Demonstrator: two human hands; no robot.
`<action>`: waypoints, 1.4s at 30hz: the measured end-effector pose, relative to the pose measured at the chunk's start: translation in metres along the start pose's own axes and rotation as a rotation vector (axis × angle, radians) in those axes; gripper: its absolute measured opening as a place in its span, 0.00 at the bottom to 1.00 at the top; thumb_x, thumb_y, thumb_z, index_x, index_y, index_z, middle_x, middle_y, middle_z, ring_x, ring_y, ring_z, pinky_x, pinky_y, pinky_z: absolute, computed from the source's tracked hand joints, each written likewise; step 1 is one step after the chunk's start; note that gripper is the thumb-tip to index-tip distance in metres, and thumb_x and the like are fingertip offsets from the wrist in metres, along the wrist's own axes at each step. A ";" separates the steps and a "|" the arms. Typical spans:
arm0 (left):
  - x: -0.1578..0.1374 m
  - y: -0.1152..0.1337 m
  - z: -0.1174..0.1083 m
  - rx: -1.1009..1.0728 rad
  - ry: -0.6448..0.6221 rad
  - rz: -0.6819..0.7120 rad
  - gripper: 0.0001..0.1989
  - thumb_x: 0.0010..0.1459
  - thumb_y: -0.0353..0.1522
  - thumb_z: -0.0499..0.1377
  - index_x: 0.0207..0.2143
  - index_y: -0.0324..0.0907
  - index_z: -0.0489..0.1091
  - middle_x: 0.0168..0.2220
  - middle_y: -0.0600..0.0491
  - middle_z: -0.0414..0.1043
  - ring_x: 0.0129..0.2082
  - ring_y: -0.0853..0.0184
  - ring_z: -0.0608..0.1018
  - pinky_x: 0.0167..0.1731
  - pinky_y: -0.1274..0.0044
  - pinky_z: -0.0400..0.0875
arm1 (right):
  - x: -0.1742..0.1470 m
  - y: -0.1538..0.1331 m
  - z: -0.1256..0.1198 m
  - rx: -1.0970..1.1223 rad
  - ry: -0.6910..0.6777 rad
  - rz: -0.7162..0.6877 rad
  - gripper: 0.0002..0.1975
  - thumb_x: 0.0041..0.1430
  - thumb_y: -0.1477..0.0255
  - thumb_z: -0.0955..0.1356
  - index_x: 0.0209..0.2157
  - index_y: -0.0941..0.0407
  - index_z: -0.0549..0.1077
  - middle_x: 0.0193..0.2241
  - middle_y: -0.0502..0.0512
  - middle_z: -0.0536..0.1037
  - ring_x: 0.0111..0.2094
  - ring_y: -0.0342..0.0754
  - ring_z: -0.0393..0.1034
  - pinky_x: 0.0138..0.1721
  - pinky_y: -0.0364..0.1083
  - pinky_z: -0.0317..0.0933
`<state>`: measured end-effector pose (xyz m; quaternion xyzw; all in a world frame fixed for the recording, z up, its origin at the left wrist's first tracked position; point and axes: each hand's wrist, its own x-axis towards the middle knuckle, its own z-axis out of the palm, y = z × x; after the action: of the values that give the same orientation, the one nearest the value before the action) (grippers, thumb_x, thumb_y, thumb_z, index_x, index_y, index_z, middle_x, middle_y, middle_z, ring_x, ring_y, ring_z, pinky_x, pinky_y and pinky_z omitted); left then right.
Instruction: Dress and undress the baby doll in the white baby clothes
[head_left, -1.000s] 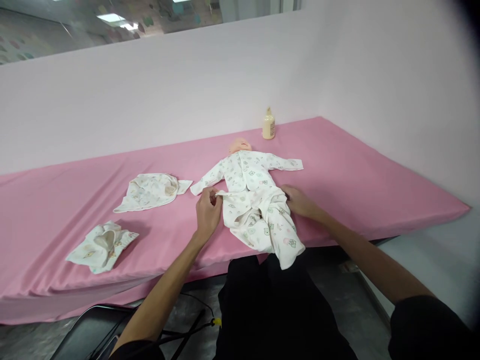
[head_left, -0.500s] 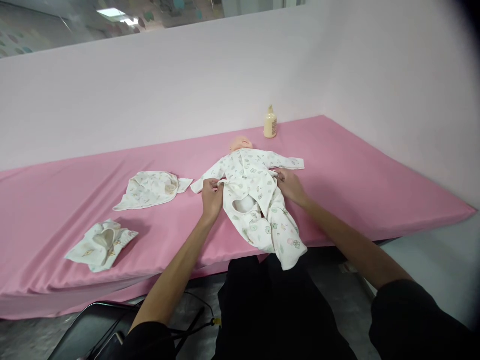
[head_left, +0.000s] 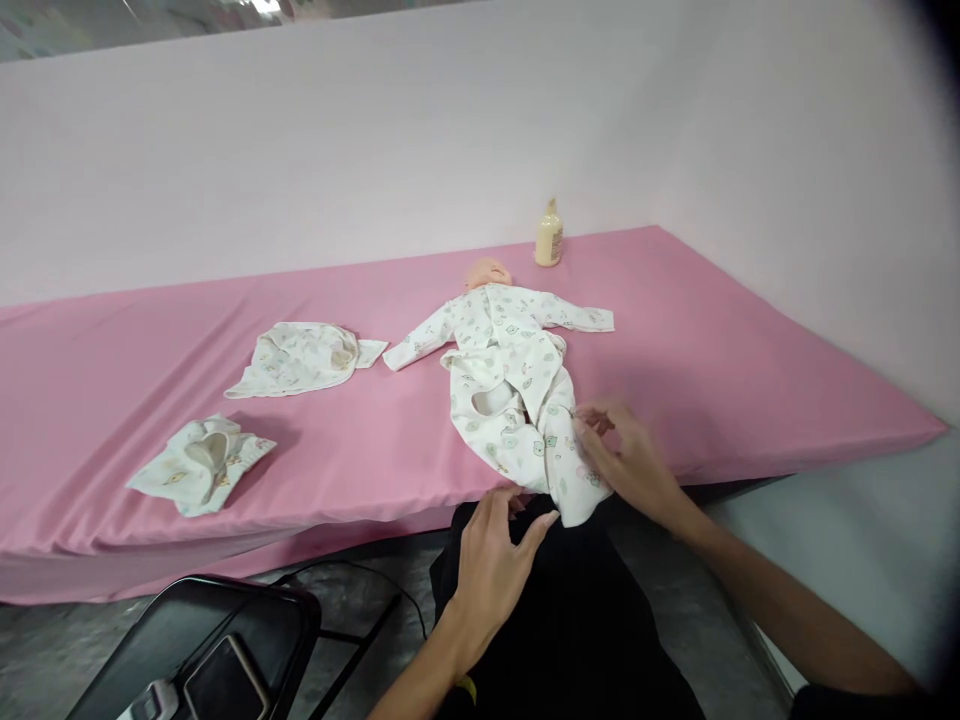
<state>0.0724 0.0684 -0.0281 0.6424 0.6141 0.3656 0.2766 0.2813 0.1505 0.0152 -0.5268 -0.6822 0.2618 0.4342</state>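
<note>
A baby doll lies on the pink-covered bench, dressed in a white printed baby top with its sleeves spread out. Printed baby pants cover the lower body, their feet hanging at the front edge; a rounded opening shows on the left side. My left hand is just below the pants' left foot, thumb and fingers apart. Beside the right leg of the pants is my right hand, fingers loosely bent and apart. Whether its fingertips touch the cloth is hard to tell.
A printed cloth piece and a crumpled white printed garment lie on the pink sheet to the left. A cream pump bottle stands near the wall. A black chair holding devices is at lower left.
Both hands have let go of the waist area and moved down toward the pant legs, the left to the front edge. The view has tilted slightly downward.
</note>
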 end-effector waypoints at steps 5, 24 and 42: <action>0.013 0.004 0.013 -0.125 0.013 -0.075 0.16 0.68 0.46 0.54 0.37 0.45 0.72 0.33 0.53 0.77 0.33 0.65 0.77 0.37 0.71 0.70 | -0.014 -0.010 0.009 0.068 -0.050 0.024 0.13 0.67 0.58 0.64 0.45 0.51 0.71 0.46 0.60 0.72 0.40 0.52 0.71 0.32 0.49 0.74; 0.010 -0.022 -0.028 -0.068 0.092 -0.046 0.16 0.65 0.41 0.55 0.26 0.44 0.67 0.23 0.56 0.68 0.24 0.68 0.68 0.27 0.75 0.63 | -0.013 -0.001 0.012 0.084 -0.066 0.076 0.13 0.67 0.60 0.64 0.47 0.51 0.72 0.44 0.57 0.75 0.42 0.52 0.71 0.44 0.51 0.69; 0.034 0.003 -0.049 0.020 0.408 0.062 0.10 0.64 0.41 0.58 0.40 0.45 0.66 0.37 0.51 0.69 0.34 0.66 0.73 0.35 0.73 0.70 | 0.038 -0.021 0.001 -0.128 -0.009 -0.287 0.11 0.68 0.64 0.64 0.48 0.50 0.72 0.48 0.59 0.74 0.54 0.57 0.68 0.57 0.59 0.63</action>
<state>0.0336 0.0974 0.0072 0.5766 0.6408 0.4902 0.1286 0.2677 0.1806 0.0437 -0.4492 -0.7679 0.1552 0.4296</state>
